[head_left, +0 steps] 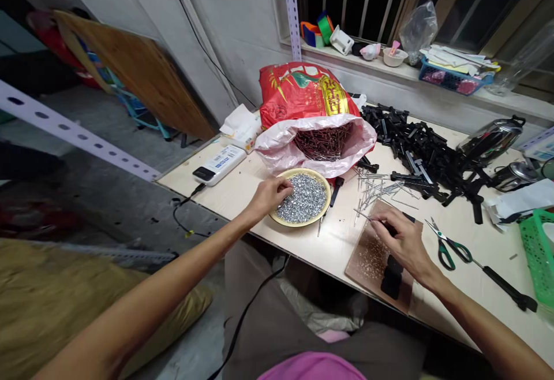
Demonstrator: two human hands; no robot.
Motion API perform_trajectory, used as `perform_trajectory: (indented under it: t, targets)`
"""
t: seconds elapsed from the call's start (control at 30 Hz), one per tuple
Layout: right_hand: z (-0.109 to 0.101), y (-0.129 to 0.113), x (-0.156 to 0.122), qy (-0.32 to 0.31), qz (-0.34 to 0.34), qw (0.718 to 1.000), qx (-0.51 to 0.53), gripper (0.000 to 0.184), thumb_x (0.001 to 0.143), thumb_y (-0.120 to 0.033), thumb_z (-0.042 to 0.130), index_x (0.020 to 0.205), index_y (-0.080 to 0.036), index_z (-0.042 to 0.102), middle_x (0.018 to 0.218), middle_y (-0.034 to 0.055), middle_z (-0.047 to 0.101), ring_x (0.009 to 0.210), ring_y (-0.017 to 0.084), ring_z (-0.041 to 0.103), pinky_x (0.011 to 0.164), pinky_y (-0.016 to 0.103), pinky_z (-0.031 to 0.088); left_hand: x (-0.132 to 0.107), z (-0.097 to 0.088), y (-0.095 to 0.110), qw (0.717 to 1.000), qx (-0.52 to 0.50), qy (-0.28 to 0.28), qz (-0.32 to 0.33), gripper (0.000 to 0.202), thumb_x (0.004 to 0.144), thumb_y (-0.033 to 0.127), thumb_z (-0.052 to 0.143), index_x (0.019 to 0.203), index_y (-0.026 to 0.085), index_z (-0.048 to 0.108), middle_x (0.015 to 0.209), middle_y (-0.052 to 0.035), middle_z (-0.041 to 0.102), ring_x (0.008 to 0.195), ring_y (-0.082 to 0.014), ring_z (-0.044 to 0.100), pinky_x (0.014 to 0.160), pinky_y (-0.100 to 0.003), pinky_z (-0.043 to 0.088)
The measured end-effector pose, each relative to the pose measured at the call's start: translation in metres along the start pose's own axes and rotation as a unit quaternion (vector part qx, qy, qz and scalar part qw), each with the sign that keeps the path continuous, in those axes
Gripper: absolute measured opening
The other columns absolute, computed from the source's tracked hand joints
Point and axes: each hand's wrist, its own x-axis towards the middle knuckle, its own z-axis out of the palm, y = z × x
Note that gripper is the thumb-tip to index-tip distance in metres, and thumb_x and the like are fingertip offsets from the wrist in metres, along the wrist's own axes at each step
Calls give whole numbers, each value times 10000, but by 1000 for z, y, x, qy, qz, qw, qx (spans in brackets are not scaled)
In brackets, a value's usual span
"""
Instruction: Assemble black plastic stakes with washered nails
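My left hand (272, 196) is at the left side of a yellow bowl (328, 196), its fingers pinched together over the heap of small silvery metal pieces (305, 198). Whatever is between those fingertips is too small to make out. Above a brown board (363, 259) with pale scrape marks, my right hand (396, 233) pinches a thin metal rod (363, 214) that points to the left. Loose metal rods (374, 189) lie scattered just beyond that hand. Dark pads (392, 276) are on the board beneath my wrist.
Behind the bowl, a red bag (298, 94) lies open with many dark reddish rods (322, 142). Black plastic parts (415, 143) are piled at the back right. Green-handled scissors (450, 245), a black-handled tool (506, 285) and a green basket (534, 256) lie rightward; a power bank (220, 164) sits left.
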Motion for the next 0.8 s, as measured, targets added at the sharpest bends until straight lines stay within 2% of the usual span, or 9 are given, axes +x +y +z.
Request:
perform_trajectory:
  t: [0.03,0.1,0.2,0.33,0.47,0.57,0.67,0.8]
  targets:
    - [6,-1,6,-6,-7,1000,2,159,915,-260,490,853,-206,626,809,36,638,738,161,609,654,264,477,0,0,2,996,-73,-3,-42,80,700,227,625,723,158,656,683,-17,643,627,-155,574,644,-290,476]
    - [18,-3,20,-21,-16,1000,0,149,907,-233,495,856,-202,632,805,31,631,729,155,603,662,262,474,-2,-1,7,972,-206,-18,-109,156,650,248,690,752,133,664,630,8,609,539,-112,533,570,-254,457]
    - [40,-10,42,-57,-22,998,-17,142,897,-194,499,879,-200,640,838,30,624,730,149,596,660,257,463,-6,-3,11,935,-317,-33,-157,278,543,248,795,749,110,669,596,20,598,516,-86,528,553,-229,456]
    - [69,-17,63,-99,-17,993,-65,129,886,-173,521,912,-203,644,891,29,609,725,135,587,625,234,444,-11,-5,10,916,-358,-19,-182,329,499,259,848,722,95,670,588,14,621,519,-77,545,544,-207,460]
    - [85,-22,74,-111,-28,988,-105,142,890,-169,517,939,-218,641,927,25,604,729,130,583,594,219,427,-13,-6,8,897,-394,-21,-198,322,508,211,863,728,96,658,581,28,616,498,-65,542,537,-199,475]
    - [89,-26,78,-108,-39,986,-122,153,899,-174,504,951,-216,641,938,30,603,735,132,582,592,221,426,-12,-6,10,875,-432,-33,-215,284,548,174,854,724,100,643,603,22,624,498,-58,546,543,-191,495]
    - [90,-29,82,-109,-44,984,-134,159,903,-181,502,964,-215,644,943,34,606,739,136,582,589,224,424,-11,-6,13,857,-457,-41,-234,239,599,172,834,670,102,617,566,26,597,460,-38,508,478,-154,458]
    - [81,-29,83,-98,-36,983,-154,165,903,-185,503,981,-213,647,959,43,609,746,143,580,575,228,411,-12,-9,14,847,-467,-41,-252,248,607,203,829,635,103,603,538,27,579,425,-26,465,419,-134,403]
